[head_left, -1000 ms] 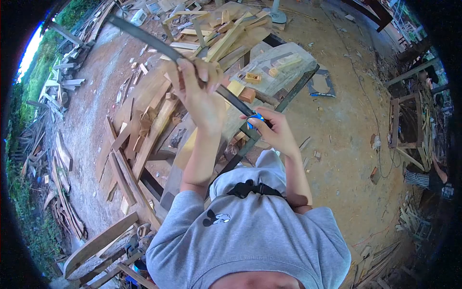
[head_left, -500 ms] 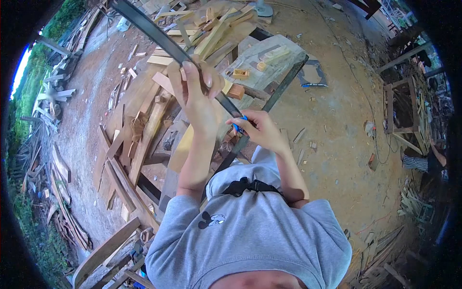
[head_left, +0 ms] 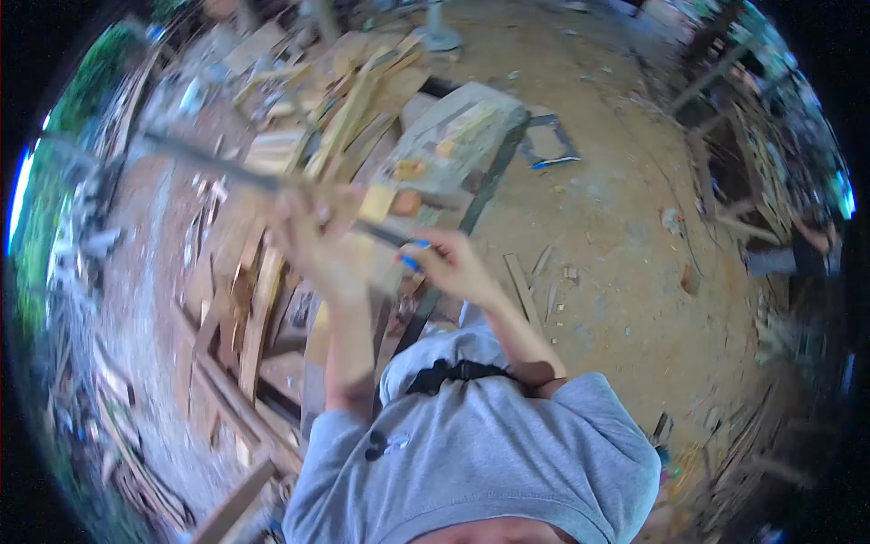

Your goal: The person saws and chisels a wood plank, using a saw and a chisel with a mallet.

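A long, dark, narrow bar [head_left: 213, 163] slants across in front of me, smeared by motion at its far end. My left hand [head_left: 319, 243] is wrapped round its middle. At the near end, my right hand [head_left: 456, 269] closes on the bar, with a small bright blue piece [head_left: 410, 263] showing at the fingers; its kind is hard to make out. Behind the hands lies a worn wooden bench top [head_left: 503, 113]. On it rest a small yellowish wooden block [head_left: 410, 170] and an orange-brown block end [head_left: 405, 202], close beyond the bar.
Stacked planks [head_left: 349, 113] and offcuts lie left of the bench. A dark-edged flat bag [head_left: 550, 143] sits on the dirt floor to its right. A wooden frame [head_left: 739, 181] stands at the right, near another person's arm [head_left: 816, 238].
The view has swung, so the bench and floor things sit further left. The bar slants less steeply, and both hands are lower and further left in view, still holding it.
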Motion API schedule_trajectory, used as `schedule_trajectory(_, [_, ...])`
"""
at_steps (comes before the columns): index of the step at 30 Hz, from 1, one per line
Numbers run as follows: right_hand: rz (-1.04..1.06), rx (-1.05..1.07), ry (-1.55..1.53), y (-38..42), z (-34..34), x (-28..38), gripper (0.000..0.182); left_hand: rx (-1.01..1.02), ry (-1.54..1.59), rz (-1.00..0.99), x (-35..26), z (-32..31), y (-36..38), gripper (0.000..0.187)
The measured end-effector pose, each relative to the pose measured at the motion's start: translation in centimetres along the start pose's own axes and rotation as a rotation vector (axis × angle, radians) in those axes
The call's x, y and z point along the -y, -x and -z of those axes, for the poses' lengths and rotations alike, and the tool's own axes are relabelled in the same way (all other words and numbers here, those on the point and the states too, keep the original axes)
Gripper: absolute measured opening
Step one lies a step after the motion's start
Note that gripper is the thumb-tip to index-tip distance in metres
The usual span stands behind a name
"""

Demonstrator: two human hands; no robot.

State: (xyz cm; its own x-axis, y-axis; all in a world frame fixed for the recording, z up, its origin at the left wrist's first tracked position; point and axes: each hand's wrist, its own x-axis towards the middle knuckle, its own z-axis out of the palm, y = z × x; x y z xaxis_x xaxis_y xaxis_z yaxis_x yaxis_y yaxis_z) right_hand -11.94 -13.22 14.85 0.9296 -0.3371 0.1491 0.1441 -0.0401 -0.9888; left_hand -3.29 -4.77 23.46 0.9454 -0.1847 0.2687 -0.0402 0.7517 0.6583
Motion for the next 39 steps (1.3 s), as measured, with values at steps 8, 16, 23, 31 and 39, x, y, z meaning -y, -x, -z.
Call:
schedule_trajectory(8, [0.145, 0.106, 0.131, 0.0, 0.5, 1.0, 0.023, 0.156, -0.001, 0.085, 0.7, -0.1, -0.1, 0.007])
schedule_trajectory(16, [0.133, 0.114, 0.152, -0.2, 0.4, 0.5, 0.024, 0.087, 0.044, 0.046, 1.2, 0.0, 0.1, 0.008])
schedule_trajectory(23, [0.019, 0.071, 0.041, 0.2, 0.2, 0.7, 0.021, 0.171, -0.007, 0.048, 0.7, -0.1, 0.1, 0.024])
schedule_trajectory(31, [-0.092, 0.147, 0.09, 0.4, -0.2, 0.4, 0.024, 0.053, 0.021, 0.169, 1.9, 0.9, 0.0, 0.012])
schedule_trajectory(39, [-0.316, 0.155, 0.117, 0.7, 0.8, -5.0, 0.032, 0.099, -0.697, 0.099, 6.0, 11.5, -1.5, 0.032])
